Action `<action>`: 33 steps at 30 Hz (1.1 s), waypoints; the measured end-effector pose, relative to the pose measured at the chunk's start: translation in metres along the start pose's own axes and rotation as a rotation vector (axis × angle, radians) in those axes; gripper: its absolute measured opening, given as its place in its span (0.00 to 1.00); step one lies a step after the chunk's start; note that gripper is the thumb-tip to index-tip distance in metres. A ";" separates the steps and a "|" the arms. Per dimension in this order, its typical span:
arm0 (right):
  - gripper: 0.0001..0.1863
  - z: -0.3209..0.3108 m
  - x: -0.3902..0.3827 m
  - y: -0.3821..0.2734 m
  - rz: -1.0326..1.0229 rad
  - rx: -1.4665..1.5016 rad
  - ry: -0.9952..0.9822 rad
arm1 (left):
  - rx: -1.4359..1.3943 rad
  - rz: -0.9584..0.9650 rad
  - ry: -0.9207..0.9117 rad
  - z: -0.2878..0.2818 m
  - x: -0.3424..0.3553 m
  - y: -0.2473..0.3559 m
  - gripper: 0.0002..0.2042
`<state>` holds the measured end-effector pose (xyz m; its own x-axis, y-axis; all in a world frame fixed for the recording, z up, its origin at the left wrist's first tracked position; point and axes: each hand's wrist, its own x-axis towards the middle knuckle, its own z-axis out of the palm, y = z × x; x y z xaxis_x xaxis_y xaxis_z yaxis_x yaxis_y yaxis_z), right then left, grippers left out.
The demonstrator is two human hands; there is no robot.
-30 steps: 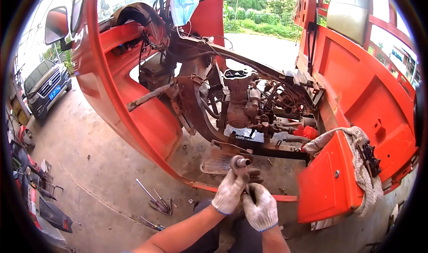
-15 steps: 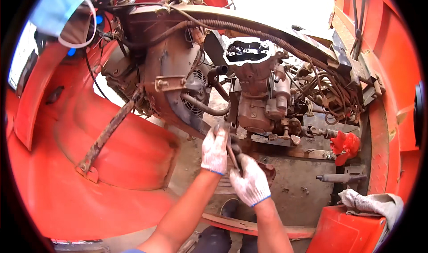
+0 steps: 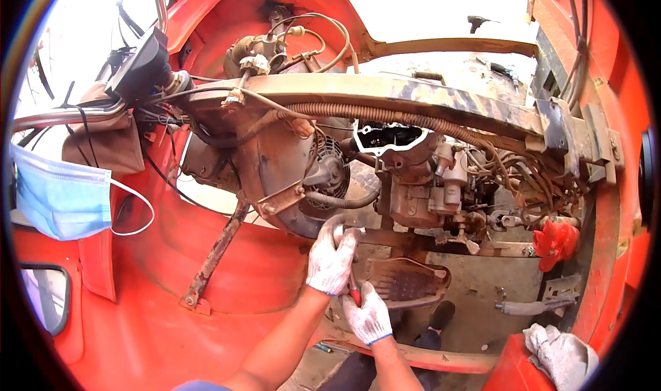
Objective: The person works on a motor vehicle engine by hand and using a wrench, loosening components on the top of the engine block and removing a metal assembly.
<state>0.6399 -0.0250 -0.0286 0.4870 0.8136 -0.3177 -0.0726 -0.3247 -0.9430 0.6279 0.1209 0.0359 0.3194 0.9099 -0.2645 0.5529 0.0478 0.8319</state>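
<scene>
In the middle of the view, my left hand [image 3: 330, 261], in a dirty white glove, is closed round the head end of a socket wrench [image 3: 355, 295]. A small silvery piece shows at its fingertips. My gloved right hand [image 3: 369, 316] grips the wrench's red handle lower down. Both hands are in front of a brown pipe and a frame rail. Beyond them to the right sits a dirty engine [image 3: 413, 202], its top open with a pale gasket face [image 3: 391, 143] and dark inside. A finned fan housing [image 3: 327, 174] is left of the engine.
A thick frame beam [image 3: 385, 95] with a corrugated hose crosses above the engine. Red body panels [image 3: 172, 274] surround the bay. A blue face mask [image 3: 62, 195] hangs at left. A rusty footplate [image 3: 406, 281], red cloth [image 3: 553, 245] and grey rag [image 3: 561, 353] are to the right.
My view has shifted, so the engine appears lower and further right. Both hands stay on the wrench; its red handle now shows. The face mask has come lower into view.
</scene>
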 end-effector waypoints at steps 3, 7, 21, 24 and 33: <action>0.17 0.003 0.026 -0.012 0.040 0.053 -0.035 | 0.163 0.003 -0.006 -0.002 0.022 0.025 0.27; 0.18 0.001 0.073 -0.035 -0.010 0.138 -0.171 | 0.300 0.298 0.170 0.002 0.053 0.059 0.29; 0.27 0.057 0.183 -0.021 -0.583 0.008 -0.187 | 0.725 0.680 -0.011 -0.008 0.143 0.084 0.11; 0.28 0.057 0.188 -0.019 -0.659 0.060 -0.209 | 0.774 0.732 -0.034 -0.011 0.144 0.086 0.11; 0.29 0.050 0.174 -0.049 -0.190 0.804 -0.339 | 0.903 0.830 -0.090 -0.016 0.152 0.099 0.11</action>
<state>0.6844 0.1564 -0.0424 0.2781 0.9597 -0.0413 -0.6676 0.1622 -0.7267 0.7190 0.2702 0.0855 0.8604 0.4950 0.1214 0.4793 -0.8668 0.1376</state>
